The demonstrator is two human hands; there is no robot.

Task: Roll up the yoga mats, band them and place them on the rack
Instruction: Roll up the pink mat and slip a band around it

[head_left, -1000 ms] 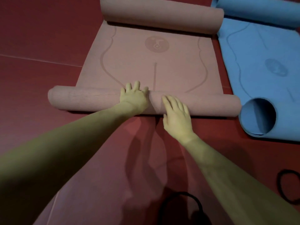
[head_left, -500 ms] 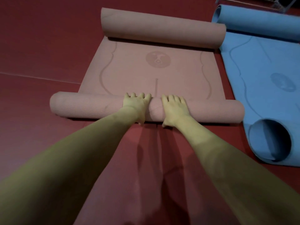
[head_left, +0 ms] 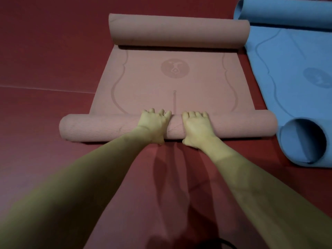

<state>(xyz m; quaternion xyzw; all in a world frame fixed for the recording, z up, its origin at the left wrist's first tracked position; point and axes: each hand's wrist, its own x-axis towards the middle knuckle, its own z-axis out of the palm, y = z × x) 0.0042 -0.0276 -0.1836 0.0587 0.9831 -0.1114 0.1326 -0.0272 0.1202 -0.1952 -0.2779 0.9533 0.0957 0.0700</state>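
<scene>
Two hands, left hand (head_left: 154,124) and right hand (head_left: 195,125), side by side, fingers curled over pink mat (head_left: 100,127) roll on floor (head_left: 45,108); blue mat (head_left: 294,72) alongside

No readable text, brand or number anywhere. Only a round emblem (head_left: 175,68) printed on the pink mat (head_left: 172,83), its figure wordless. Similar faint emblem (head_left: 317,77) on the blue mat (head_left: 291,56), likewise unlettered.

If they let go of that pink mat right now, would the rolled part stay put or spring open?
Probably it would loosen: the pink mat looks springy, since its far end curls by itself. It likely bends easily yet feels light, like foam. Both the left hand and right hand wrap over the roll, suggesting it needs holding.
</scene>
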